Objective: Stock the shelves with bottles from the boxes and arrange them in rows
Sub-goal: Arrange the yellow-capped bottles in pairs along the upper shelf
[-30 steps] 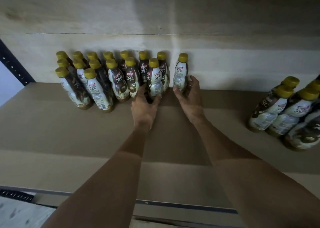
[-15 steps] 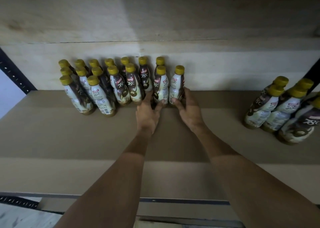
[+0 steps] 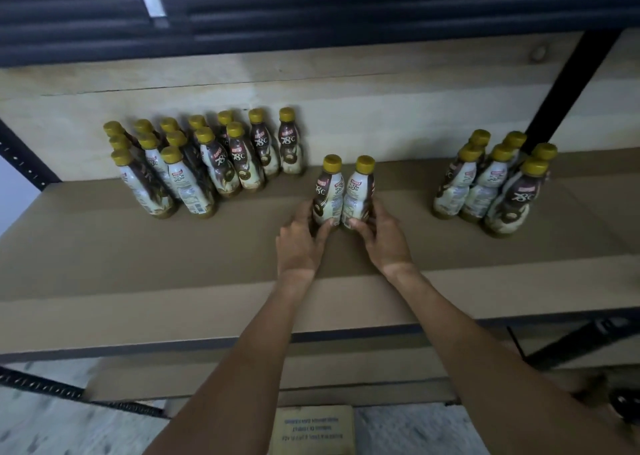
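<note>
Two yellow-capped coffee bottles stand side by side in the middle of the brown shelf board. My left hand grips the base of the left bottle. My right hand grips the base of the right bottle. The two bottles touch each other. At the back left, several bottles stand in rows against the wooden back panel. Another cluster of several bottles stands at the right.
A black metal upright rises at the back right, another at the far left. The shelf's front edge runs below my forearms. A cardboard box sits on the floor beneath the shelf.
Both hands pulled two bottles away from the right end of the back-left rows, forward and to the right. My view drew back and now shows the shelf's front edge.
</note>
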